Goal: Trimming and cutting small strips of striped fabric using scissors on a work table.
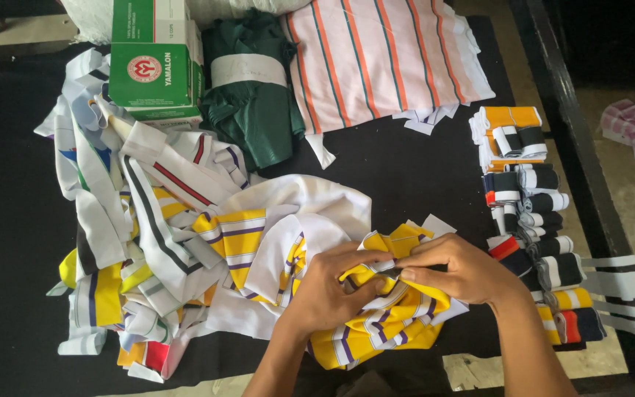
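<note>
Yellow knit with purple and white stripes: that was the striped piece [387, 323] both hands worked, lying at the near edge of the black bench [9, 242], just right of a loose heap of cut fabric scraps [148, 242]. My left hand [328, 290] was curled down on the bunched cloth, fingers closed on a fold. My right hand [453, 268] pinched the top edge between thumb and fingertips; what sat inside that pinch I could not tell.

Judged the pinch good but the cloth too crumpled beneath it. Better to flatten the fold with the left palm first, then draw the edge taut with the right, so the stripes line up.

A stack of rolled collar ribs [531, 213] sat close by the right wrist; I would keep the elbow in. Green box [156, 59] and folded dark green cloth [251, 103] lay well apart, at the far side.
</note>
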